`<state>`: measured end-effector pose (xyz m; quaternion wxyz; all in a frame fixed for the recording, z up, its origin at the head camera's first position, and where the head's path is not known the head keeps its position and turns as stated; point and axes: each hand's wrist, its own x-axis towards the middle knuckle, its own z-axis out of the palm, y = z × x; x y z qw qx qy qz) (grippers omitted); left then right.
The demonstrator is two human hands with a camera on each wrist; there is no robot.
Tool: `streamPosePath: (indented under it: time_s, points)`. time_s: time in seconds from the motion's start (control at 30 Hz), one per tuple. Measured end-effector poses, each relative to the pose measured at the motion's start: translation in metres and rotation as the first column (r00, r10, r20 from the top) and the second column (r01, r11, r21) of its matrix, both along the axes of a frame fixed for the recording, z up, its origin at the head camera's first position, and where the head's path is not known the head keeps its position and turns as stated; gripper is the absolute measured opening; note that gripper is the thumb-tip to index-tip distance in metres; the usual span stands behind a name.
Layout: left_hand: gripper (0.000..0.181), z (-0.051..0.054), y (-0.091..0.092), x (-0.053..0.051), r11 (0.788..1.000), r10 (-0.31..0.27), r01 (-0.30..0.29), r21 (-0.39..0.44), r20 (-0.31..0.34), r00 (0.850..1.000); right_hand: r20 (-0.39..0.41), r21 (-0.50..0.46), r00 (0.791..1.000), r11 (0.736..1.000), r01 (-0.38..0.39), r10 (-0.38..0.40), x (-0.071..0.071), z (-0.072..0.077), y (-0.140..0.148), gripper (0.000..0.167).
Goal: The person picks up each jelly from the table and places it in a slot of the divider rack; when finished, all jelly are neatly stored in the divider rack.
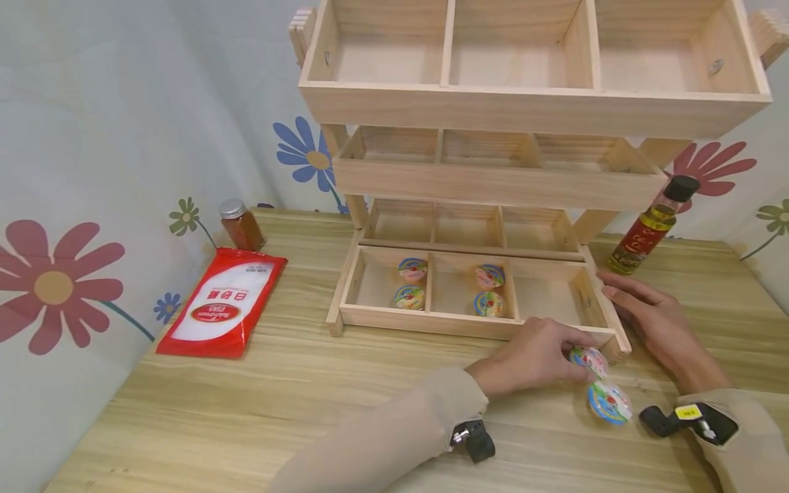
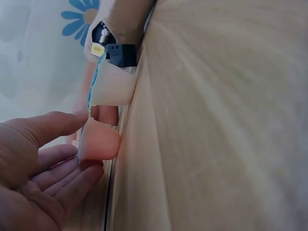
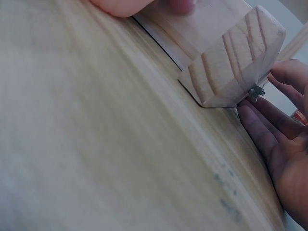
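My left hand (image 1: 537, 356) holds a pink jelly cup (image 1: 590, 362) between thumb and fingers, in front of the wooden rack's (image 1: 431, 322) lower right corner. In the left wrist view the pink cup's side faces the camera. Against it stands a pale jelly cup (image 1: 609, 402), its lid printed blue, green and white. Beside the rack's right foot, my right hand (image 1: 659, 322) has its fingers extended along the outer side. The right wrist view shows its fingertips near the striped wooden end (image 3: 231, 62) and a metal screw.
In the rack's bottom tray, two jelly cups (image 1: 412, 269) lie in the left compartment and two more (image 1: 490, 276) in the middle one. An oil bottle (image 1: 647, 229) stands right of the rack. On the left are a red-and-white bag (image 1: 224, 301) and a spice jar (image 1: 242, 226).
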<state>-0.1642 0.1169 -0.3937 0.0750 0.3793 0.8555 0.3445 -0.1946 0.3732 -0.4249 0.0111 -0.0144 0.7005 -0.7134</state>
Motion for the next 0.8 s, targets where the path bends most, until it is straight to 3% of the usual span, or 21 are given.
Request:
streamPosePath:
  time_s: [0.23, 0.53, 0.8]
  points:
    - [0.034, 0.0004, -0.0001, 0.0007, 1.000, 0.013, -0.014, -0.026, -0.041, 0.999, 0.002, 0.003, 1.000, 1.000, 0.005, -0.005, -0.0006, 0.0005, -0.0003, 0.035]
    - [0.030, -0.0027, 0.0008, 0.0004, 1.000, 0.019, -0.020, -0.013, -0.089, 0.996, -0.020, -0.073, 1.000, 0.997, -0.023, 0.021, -0.0009, -0.0006, 0.0003, 0.032]
    - [0.030, -0.0027, 0.0012, 0.0018, 0.999, 0.035, -0.037, -0.019, -0.098, 0.995, -0.005, -0.045, 1.000, 0.999, -0.009, 0.009, -0.0008, -0.0002, 0.0016, 0.033]
